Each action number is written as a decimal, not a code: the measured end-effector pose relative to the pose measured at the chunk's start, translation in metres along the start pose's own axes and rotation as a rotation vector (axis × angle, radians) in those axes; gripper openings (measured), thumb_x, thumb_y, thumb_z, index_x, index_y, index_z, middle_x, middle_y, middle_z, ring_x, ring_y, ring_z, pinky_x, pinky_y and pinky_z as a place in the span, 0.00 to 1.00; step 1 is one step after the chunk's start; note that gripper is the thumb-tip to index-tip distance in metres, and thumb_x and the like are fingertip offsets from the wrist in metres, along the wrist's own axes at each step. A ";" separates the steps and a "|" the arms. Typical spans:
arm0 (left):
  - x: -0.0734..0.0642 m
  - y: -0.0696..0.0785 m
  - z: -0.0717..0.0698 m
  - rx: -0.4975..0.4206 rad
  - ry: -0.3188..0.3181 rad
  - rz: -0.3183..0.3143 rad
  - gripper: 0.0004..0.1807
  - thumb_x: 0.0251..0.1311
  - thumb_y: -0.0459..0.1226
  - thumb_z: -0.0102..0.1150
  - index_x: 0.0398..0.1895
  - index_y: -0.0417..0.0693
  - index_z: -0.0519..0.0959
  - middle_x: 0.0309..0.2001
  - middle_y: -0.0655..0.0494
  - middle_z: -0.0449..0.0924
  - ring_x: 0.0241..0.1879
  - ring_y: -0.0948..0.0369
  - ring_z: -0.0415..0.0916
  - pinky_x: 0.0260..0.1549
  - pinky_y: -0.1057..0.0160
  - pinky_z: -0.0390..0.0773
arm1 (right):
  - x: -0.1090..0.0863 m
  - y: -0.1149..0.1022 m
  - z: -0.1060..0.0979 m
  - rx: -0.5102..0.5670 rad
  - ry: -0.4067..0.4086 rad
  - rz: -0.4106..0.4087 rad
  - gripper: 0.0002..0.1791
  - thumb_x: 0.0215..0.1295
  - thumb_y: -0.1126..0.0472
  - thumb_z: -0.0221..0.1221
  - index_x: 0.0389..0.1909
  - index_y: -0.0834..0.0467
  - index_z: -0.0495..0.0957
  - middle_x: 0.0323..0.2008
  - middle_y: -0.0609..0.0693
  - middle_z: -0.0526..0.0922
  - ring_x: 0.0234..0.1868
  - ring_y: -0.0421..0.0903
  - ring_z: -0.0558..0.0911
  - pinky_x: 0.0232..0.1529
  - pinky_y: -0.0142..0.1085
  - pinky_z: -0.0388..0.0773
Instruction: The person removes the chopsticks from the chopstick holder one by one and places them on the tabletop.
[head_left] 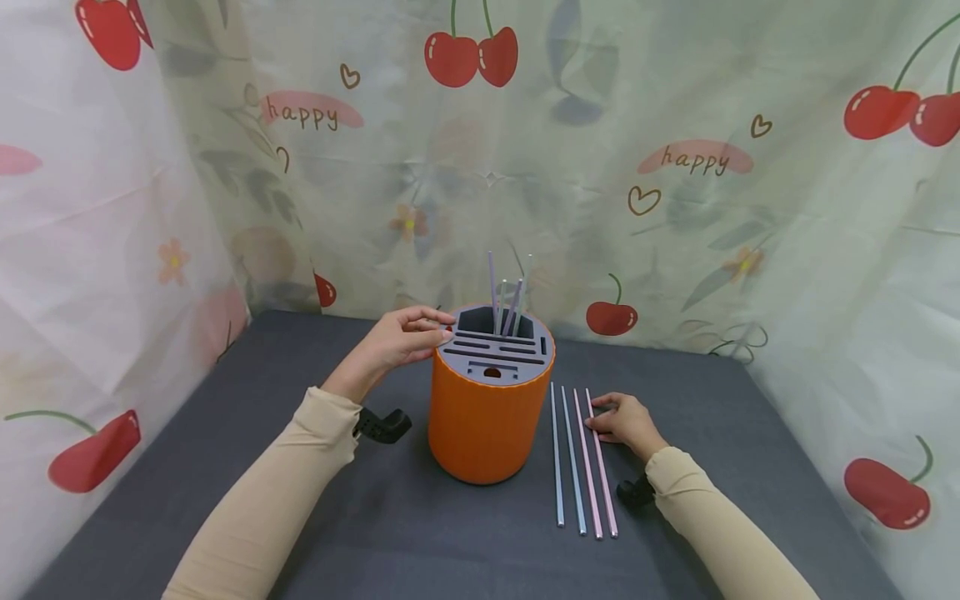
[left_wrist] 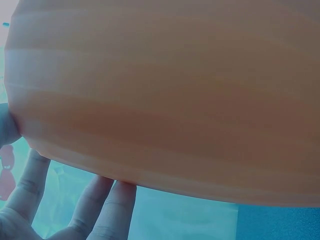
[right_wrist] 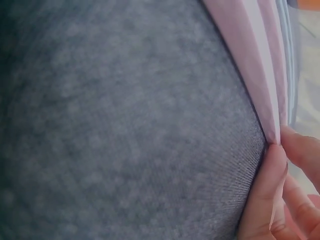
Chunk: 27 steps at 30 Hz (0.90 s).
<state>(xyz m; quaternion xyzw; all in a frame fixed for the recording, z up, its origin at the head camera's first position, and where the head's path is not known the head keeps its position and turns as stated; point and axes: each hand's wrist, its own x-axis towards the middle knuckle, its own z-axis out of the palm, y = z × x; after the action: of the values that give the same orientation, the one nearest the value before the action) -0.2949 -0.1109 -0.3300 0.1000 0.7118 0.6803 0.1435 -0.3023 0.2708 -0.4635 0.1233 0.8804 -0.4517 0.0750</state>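
Cherry-print cloth (head_left: 495, 179) backs the dark table (head_left: 360, 517); the left hand (head_left: 388, 343), loosely extended, rests against the orange holder (head_left: 483, 425), while the right hand (head_left: 626, 423) pinches the rightmost pink stick (head_left: 604, 483) beside it. With so little space, a clumsy pinch could roll the neighbouring pink stick (head_left: 590, 483).

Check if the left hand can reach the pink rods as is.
Probably not directly: the left hand touches the left side of the orange holder, which, with the blue rods, stands between it and the pink rods.
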 end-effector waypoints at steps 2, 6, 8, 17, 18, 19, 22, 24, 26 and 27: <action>0.000 0.000 0.000 -0.002 0.000 -0.002 0.22 0.53 0.41 0.66 0.52 0.48 0.76 0.50 0.48 0.73 0.53 0.55 0.71 0.53 0.55 0.71 | -0.001 -0.001 -0.001 0.008 -0.003 0.006 0.26 0.50 0.65 0.68 0.52 0.64 0.74 0.27 0.55 0.77 0.24 0.42 0.80 0.26 0.34 0.80; 0.000 0.000 0.000 0.002 -0.002 -0.001 0.23 0.52 0.41 0.67 0.52 0.49 0.76 0.51 0.49 0.73 0.53 0.55 0.71 0.52 0.55 0.72 | -0.002 -0.008 -0.005 0.056 -0.010 -0.018 0.25 0.53 0.65 0.66 0.53 0.66 0.73 0.30 0.56 0.78 0.26 0.43 0.80 0.29 0.35 0.80; -0.001 0.001 -0.001 0.006 -0.002 0.004 0.23 0.52 0.42 0.67 0.52 0.50 0.76 0.51 0.49 0.73 0.53 0.56 0.71 0.52 0.56 0.72 | -0.005 -0.019 -0.011 0.105 -0.022 -0.063 0.25 0.56 0.64 0.65 0.54 0.67 0.71 0.33 0.57 0.80 0.30 0.45 0.81 0.32 0.36 0.81; -0.002 0.000 -0.002 0.031 0.010 0.012 0.23 0.49 0.45 0.68 0.50 0.53 0.78 0.52 0.51 0.74 0.53 0.57 0.71 0.51 0.57 0.72 | -0.035 -0.136 -0.044 0.509 -0.077 -0.451 0.25 0.61 0.61 0.61 0.58 0.63 0.69 0.42 0.51 0.75 0.42 0.44 0.80 0.44 0.35 0.78; -0.002 0.000 -0.002 0.034 0.011 0.012 0.23 0.49 0.45 0.68 0.50 0.53 0.78 0.52 0.52 0.74 0.53 0.57 0.71 0.51 0.57 0.72 | -0.039 -0.148 -0.044 0.546 -0.089 -0.487 0.24 0.60 0.61 0.61 0.57 0.62 0.70 0.42 0.52 0.75 0.43 0.46 0.80 0.45 0.35 0.77; -0.002 0.000 -0.002 0.035 0.012 0.013 0.23 0.49 0.45 0.68 0.50 0.53 0.78 0.52 0.52 0.74 0.53 0.57 0.71 0.51 0.57 0.72 | -0.043 -0.159 -0.044 0.571 -0.096 -0.519 0.24 0.59 0.61 0.62 0.56 0.61 0.72 0.42 0.52 0.75 0.45 0.47 0.79 0.45 0.36 0.77; -0.002 -0.001 -0.002 0.033 0.009 0.016 0.23 0.50 0.45 0.68 0.51 0.53 0.77 0.51 0.51 0.74 0.53 0.56 0.71 0.52 0.56 0.72 | -0.049 -0.185 -0.038 0.616 -0.126 -0.577 0.23 0.57 0.62 0.63 0.54 0.59 0.73 0.43 0.53 0.74 0.47 0.50 0.78 0.47 0.39 0.76; -0.002 -0.001 -0.001 0.030 0.003 0.017 0.22 0.51 0.44 0.68 0.51 0.52 0.77 0.51 0.50 0.74 0.53 0.56 0.71 0.52 0.55 0.72 | -0.051 -0.198 -0.034 0.622 -0.151 -0.591 0.23 0.57 0.64 0.63 0.54 0.60 0.73 0.44 0.54 0.74 0.48 0.50 0.78 0.48 0.42 0.76; -0.001 -0.001 -0.001 0.024 0.000 0.016 0.22 0.51 0.44 0.68 0.51 0.52 0.77 0.51 0.50 0.74 0.53 0.56 0.71 0.52 0.55 0.72 | -0.051 -0.205 -0.030 0.620 -0.169 -0.589 0.22 0.57 0.65 0.63 0.53 0.61 0.73 0.44 0.55 0.74 0.47 0.49 0.78 0.47 0.43 0.76; -0.001 -0.001 -0.001 0.025 0.000 0.015 0.22 0.51 0.44 0.68 0.51 0.52 0.77 0.51 0.50 0.74 0.52 0.56 0.71 0.51 0.55 0.72 | -0.051 -0.208 -0.028 0.618 -0.179 -0.587 0.22 0.57 0.66 0.62 0.53 0.61 0.73 0.44 0.56 0.74 0.47 0.48 0.78 0.47 0.44 0.76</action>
<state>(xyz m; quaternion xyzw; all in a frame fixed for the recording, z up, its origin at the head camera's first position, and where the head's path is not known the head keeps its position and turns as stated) -0.2938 -0.1120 -0.3307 0.1071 0.7196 0.6723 0.1371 -0.3129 0.1691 -0.2729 -0.1552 0.6916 -0.7051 -0.0210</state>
